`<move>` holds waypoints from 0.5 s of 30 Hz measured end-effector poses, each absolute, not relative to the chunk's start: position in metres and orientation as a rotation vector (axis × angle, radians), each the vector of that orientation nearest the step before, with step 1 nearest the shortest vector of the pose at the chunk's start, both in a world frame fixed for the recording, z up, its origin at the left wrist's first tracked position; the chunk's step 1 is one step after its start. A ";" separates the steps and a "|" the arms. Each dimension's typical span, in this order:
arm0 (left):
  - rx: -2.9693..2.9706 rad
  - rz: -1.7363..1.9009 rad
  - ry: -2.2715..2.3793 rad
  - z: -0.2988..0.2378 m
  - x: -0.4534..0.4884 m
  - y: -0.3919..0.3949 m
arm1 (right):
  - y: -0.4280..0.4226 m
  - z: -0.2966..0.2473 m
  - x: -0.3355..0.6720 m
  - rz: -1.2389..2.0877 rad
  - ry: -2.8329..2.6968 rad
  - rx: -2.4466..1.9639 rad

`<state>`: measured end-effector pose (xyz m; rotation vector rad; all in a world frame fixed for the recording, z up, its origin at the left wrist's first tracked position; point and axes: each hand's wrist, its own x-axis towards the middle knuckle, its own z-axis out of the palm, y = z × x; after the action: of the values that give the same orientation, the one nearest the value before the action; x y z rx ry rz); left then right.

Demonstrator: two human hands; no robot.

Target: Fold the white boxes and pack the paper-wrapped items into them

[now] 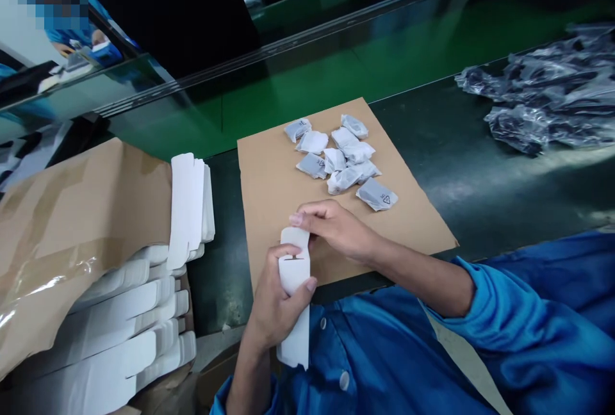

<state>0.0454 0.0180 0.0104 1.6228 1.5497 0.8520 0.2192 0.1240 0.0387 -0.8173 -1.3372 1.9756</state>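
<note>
My left hand [276, 303] is wrapped round a small flat white carton [294, 274], held upright over the near edge of a brown cardboard sheet [273, 171]. My right hand [336, 229] pinches the carton's top flap with closed fingers. Beyond my hands, several small white wrapped packets [339, 159] lie in a loose cluster on the cardboard sheet.
A stack of flat white cartons [144, 300] fills an open brown box [72, 210] at the left. A heap of clear plastic bags with dark contents [548, 98] lies at the far right. The green conveyor belt [312, 82] runs behind; another person in blue sits at the far left.
</note>
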 end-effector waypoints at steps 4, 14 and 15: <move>1.751 1.098 1.650 0.006 0.058 0.020 | 0.110 0.038 0.215 1.848 -1.492 -0.843; 1.823 1.078 1.654 0.009 0.058 0.018 | 0.098 0.040 0.222 1.288 -1.908 -0.669; 1.835 1.013 1.663 0.011 0.056 0.017 | 0.098 0.039 0.223 1.252 -1.946 -0.657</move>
<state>0.0561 0.0167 0.0108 1.8352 1.6625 1.0131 0.2232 0.0976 0.0394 -0.6569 -1.9464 1.2515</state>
